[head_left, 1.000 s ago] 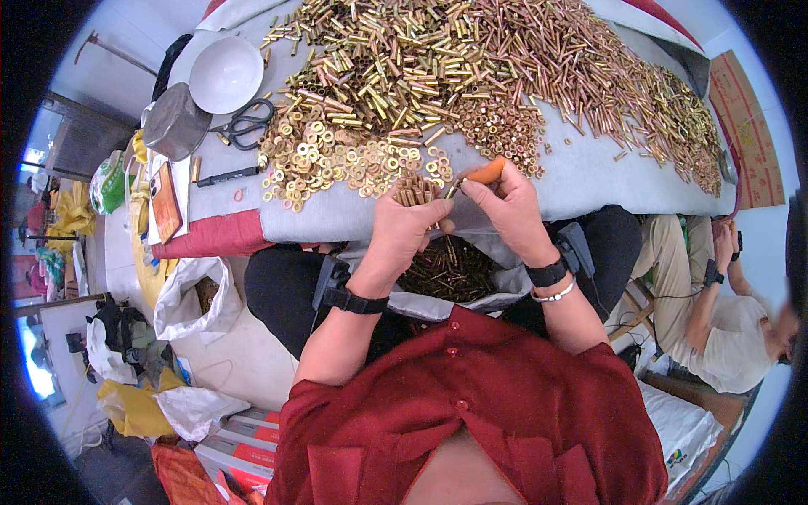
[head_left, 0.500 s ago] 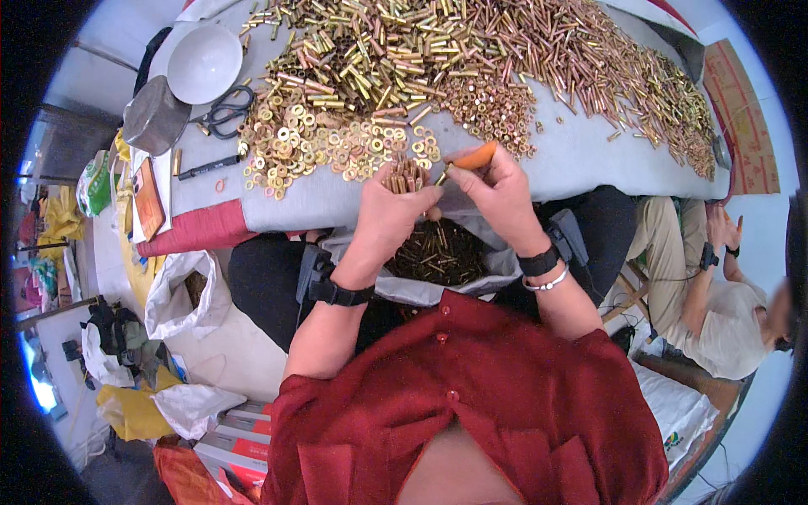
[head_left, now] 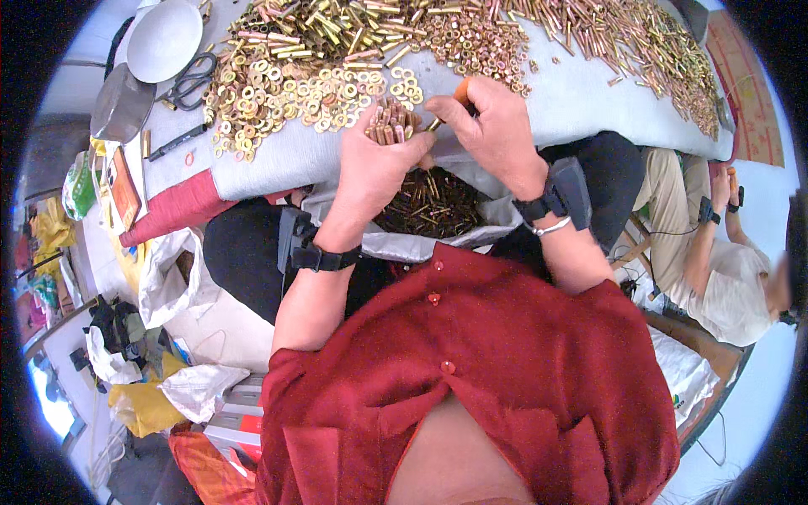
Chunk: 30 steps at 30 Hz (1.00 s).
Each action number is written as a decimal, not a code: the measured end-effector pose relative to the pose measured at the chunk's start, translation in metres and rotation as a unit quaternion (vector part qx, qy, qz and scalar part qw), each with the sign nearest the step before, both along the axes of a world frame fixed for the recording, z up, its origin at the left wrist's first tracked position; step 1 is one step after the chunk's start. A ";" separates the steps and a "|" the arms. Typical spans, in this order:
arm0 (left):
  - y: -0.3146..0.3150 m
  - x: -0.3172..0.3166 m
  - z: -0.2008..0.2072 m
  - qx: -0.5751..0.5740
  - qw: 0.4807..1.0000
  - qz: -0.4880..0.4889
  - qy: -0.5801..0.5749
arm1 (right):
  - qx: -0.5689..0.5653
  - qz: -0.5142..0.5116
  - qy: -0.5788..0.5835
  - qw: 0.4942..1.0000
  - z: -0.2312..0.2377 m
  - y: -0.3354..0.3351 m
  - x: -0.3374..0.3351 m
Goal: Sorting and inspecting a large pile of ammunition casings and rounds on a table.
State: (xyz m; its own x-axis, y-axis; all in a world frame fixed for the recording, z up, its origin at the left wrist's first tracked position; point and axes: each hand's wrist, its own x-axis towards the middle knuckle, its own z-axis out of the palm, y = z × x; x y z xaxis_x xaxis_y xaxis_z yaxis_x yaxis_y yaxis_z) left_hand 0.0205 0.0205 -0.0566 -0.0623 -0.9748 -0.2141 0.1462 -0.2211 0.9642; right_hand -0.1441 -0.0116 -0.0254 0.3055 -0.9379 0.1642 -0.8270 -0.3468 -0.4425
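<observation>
My left hand [head_left: 366, 164] is closed round a bunch of metal sleeves [head_left: 391, 122], their coppery ends sticking up above the fingers. In my right hand [head_left: 497, 126] is a tool with an orange handle [head_left: 462, 91]; its exact kind is hidden by the fingers. A short brassy piece [head_left: 435, 124] lies between the tool side and my left thumb; whether it is part of the tool I cannot tell. Below both hands, a white sack [head_left: 404, 244] sits open between my knees, holding many dark brassy bolt-like pieces [head_left: 429, 202].
Washers [head_left: 295, 93], nuts [head_left: 480, 46] and a heap of sleeves [head_left: 337, 25] cover the grey-clothed table. At its left are a white bowl [head_left: 164, 40], metal pot [head_left: 122, 103], scissors [head_left: 194, 80], black marker [head_left: 178, 141] and phone [head_left: 126, 189]. A co-worker [head_left: 724, 269] sits at right.
The view has shifted, so the table sits higher in the picture. My right hand has turned, hiding more of the orange handle. Both hands keep their hold.
</observation>
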 end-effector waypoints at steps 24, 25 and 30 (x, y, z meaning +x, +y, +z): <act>0.004 0.012 0.016 0.098 0.987 -0.025 0.125 | 0.303 0.021 -0.606 0.735 -0.013 0.017 0.013; 0.005 0.012 0.016 0.089 0.988 -0.007 0.124 | 0.290 0.032 -0.547 0.785 -0.014 0.018 0.010; 0.004 0.015 0.016 0.085 0.990 -0.032 0.109 | 0.288 0.003 -0.498 0.818 -0.016 0.015 0.010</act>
